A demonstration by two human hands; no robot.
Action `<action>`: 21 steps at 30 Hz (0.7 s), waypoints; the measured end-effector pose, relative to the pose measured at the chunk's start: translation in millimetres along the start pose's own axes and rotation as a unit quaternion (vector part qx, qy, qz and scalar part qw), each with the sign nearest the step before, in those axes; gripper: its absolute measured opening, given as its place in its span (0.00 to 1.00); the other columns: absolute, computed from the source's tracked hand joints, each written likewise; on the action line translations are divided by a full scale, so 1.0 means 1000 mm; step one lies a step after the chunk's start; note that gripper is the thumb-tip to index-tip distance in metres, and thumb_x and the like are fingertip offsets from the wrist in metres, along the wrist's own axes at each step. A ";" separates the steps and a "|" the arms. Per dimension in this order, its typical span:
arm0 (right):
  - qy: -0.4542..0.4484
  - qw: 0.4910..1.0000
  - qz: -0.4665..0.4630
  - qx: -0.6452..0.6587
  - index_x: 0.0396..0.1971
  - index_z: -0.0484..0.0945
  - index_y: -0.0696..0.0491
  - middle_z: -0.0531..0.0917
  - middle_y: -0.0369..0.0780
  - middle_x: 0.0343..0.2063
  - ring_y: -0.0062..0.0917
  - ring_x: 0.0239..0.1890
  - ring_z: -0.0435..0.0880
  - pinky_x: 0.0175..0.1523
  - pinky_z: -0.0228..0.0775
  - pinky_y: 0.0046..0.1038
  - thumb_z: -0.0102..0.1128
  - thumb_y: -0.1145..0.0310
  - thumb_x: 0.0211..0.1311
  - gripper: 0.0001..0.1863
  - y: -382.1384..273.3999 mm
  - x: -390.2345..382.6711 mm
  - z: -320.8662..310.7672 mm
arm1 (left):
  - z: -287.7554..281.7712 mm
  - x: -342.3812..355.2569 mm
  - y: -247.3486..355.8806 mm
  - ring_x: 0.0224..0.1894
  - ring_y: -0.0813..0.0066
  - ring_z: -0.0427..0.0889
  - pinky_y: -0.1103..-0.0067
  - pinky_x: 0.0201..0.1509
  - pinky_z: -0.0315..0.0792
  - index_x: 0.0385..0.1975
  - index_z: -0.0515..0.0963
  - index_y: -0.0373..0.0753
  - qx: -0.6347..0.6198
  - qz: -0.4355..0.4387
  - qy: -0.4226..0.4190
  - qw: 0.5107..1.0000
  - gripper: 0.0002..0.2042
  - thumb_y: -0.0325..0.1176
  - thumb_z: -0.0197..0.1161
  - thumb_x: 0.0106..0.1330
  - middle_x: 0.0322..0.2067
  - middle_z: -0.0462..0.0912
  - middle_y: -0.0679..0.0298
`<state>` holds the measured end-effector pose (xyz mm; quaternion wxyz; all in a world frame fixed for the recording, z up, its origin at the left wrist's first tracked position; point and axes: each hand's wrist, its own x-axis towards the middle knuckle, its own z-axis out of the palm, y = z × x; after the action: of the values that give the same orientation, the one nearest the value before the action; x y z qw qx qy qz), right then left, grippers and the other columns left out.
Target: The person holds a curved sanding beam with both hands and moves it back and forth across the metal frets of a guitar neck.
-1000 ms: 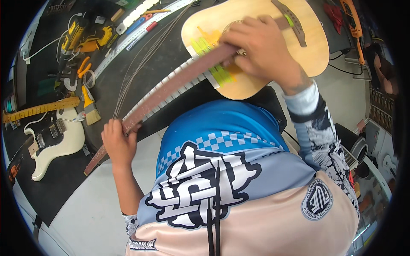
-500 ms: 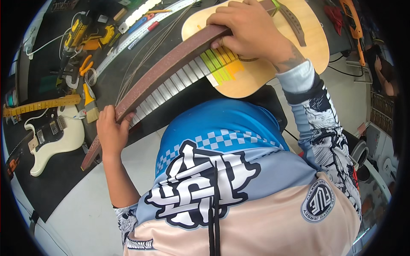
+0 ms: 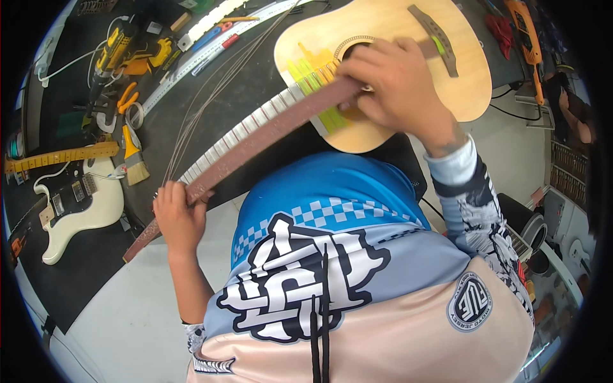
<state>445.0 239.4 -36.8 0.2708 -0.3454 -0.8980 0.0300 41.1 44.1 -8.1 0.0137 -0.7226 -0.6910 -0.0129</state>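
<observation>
A long reddish-brown bar (image 3: 268,134), gritty-looking, lies along the neck of a pale wood acoustic guitar (image 3: 447,102). Beside it shows the silver-taped fretboard (image 3: 236,127) with bare fret lines; yellow-green tape (image 3: 332,124) covers the body by the neck joint. My right hand (image 3: 399,89) grips the bar's far end over the sound hole, fingers curled around it. My left hand (image 3: 181,217) is closed on the bar near the neck's left end, by a bundle of loose strings (image 3: 217,89). The bar extends down-left past that hand; the headstock is mostly hidden.
A black bench (image 3: 83,281) holds a cream electric guitar (image 3: 96,204), yellow-black drill (image 3: 112,48), orange-handled pliers (image 3: 128,99), brush (image 3: 136,166), rulers (image 3: 169,86) and pens. An orange power tool (image 3: 530,45) hangs right, near another person's arm (image 3: 578,118) and a chair (image 3: 415,172).
The bar swung up over the fretboard, then came back down toward me. My right hand moved up-left, then back down-right; my left hand rose and dropped again.
</observation>
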 end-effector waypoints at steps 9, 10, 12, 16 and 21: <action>-0.025 0.999 -0.024 0.010 0.42 0.86 0.43 0.85 0.30 0.37 0.28 0.45 0.83 0.51 0.64 0.37 0.78 0.58 0.52 0.17 0.018 0.026 0.010 | -0.003 0.025 -0.008 0.41 0.50 0.75 0.61 0.45 0.66 0.34 0.70 0.37 -0.011 -0.012 -0.004 1.000 0.22 0.41 0.79 0.60 0.35 0.74 0.57; -0.017 1.000 -0.019 0.003 0.42 0.86 0.43 0.84 0.30 0.37 0.28 0.44 0.83 0.51 0.64 0.37 0.79 0.59 0.50 0.18 0.012 0.016 0.008 | 0.000 0.016 -0.006 0.41 0.50 0.75 0.61 0.45 0.66 0.34 0.70 0.37 0.003 -0.006 0.005 1.000 0.22 0.41 0.79 0.59 0.35 0.74 0.57; -0.009 1.000 0.003 -0.011 0.39 0.87 0.40 0.84 0.26 0.35 0.25 0.43 0.83 0.50 0.66 0.38 0.79 0.56 0.48 0.17 -0.001 0.000 0.002 | 0.004 0.000 -0.003 0.42 0.50 0.76 0.61 0.45 0.66 0.34 0.70 0.38 0.019 -0.004 0.016 1.000 0.21 0.41 0.79 0.58 0.35 0.73 0.56; -0.007 1.000 0.010 -0.007 0.43 0.86 0.42 0.82 0.29 0.35 0.27 0.41 0.82 0.49 0.63 0.36 0.79 0.61 0.44 0.21 -0.009 -0.014 -0.003 | 0.006 -0.009 -0.004 0.41 0.50 0.75 0.61 0.46 0.66 0.34 0.70 0.38 0.023 0.011 0.025 0.999 0.21 0.40 0.79 0.58 0.35 0.74 0.57; -0.002 1.000 -0.007 0.001 0.39 0.87 0.41 0.83 0.27 0.34 0.26 0.43 0.83 0.50 0.66 0.38 0.80 0.55 0.48 0.17 0.014 0.016 0.009 | -0.003 0.017 -0.006 0.41 0.50 0.76 0.61 0.46 0.67 0.34 0.70 0.37 -0.003 -0.003 -0.007 1.000 0.21 0.40 0.79 0.60 0.35 0.75 0.57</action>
<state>439.4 261.3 -40.5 0.2699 -0.3383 -0.9010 0.0296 36.0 61.3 -4.5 0.0071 -0.7203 -0.6935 -0.0102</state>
